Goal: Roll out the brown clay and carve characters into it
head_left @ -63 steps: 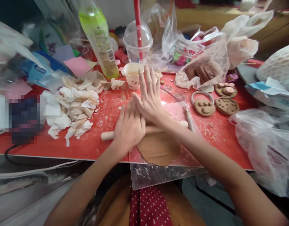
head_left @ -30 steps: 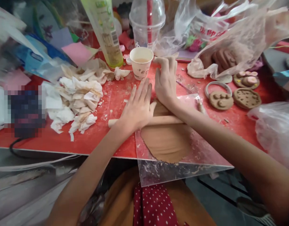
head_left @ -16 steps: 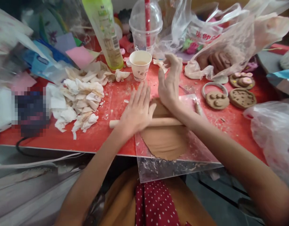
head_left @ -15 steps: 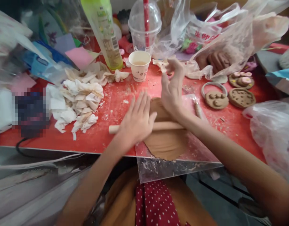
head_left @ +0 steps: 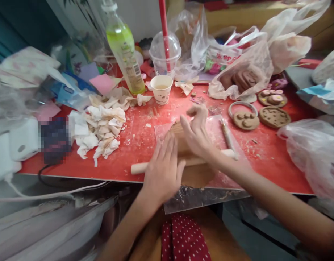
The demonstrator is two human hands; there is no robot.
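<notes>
A pale wooden rolling pin (head_left: 139, 168) lies slightly slanted across a flat slab of brown clay (head_left: 197, 177). Under the clay is a clear plastic sheet (head_left: 180, 203) that overhangs the table's front edge. My left hand (head_left: 165, 168) rests flat on the pin, left of its middle, fingers stretched forward. On the pin's right part sits the heel of my right hand (head_left: 198, 134), its fingers apart and raised, some bent. Neither hand is wrapped around the pin. A thin tool with a light handle (head_left: 227, 136) lies on the sheet, right of my right hand.
Crumpled tissues (head_left: 103, 127) lie left on the red table (head_left: 134, 145). Behind stand a paper cup (head_left: 161, 90), a green bottle (head_left: 126, 58) and a domed plastic cup (head_left: 165, 50). To the right are decorated clay discs (head_left: 246, 120), a ring (head_left: 243, 103) and plastic bags (head_left: 313, 148).
The rolling pin has come toward me over the clay, under both hands, and now lies more slanted. The view has tilted up, showing more of the background.
</notes>
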